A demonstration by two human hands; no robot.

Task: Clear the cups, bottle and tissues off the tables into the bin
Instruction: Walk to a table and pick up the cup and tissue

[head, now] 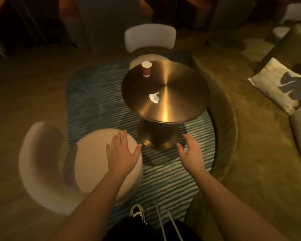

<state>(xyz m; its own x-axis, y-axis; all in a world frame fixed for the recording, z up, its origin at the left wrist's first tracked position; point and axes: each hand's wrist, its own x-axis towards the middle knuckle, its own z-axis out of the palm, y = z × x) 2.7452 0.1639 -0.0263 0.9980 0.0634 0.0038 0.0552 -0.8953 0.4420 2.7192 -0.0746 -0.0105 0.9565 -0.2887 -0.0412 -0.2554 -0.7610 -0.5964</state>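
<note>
The biggest thing in view was the curved olive sofa (247, 136) wrapping the right side, with a white-and-grey patterned cushion (283, 86) lying on it. Next down, a teal striped rug (167, 173) covered the floor under everything in the middle. On that rug stood the round brass counter (181, 94), shiny top, fat pedestal base. A cream round chair (63, 164) sat at the near left of it, and another pale chair (149, 39) was tucked in on the far side.

Both arms were stretched out in front, bare, not touching anything. The left hand (122, 152) hovered palm-down over the near chair's seat, its fingers (116, 139) spread loosely and empty. The right hand (189, 152) hung over the rug near the counter's base, fingers (187, 136) open and slightly curled, also holding nothing.

Small stuff: a red paper cup (146, 68) stood upright near the far-left edge of the counter, and a crumpled white tissue (154, 97) lay close to the middle of the top, well apart from the cup. A black-and-white shoe (137, 212) poked out at the bottom.
</note>
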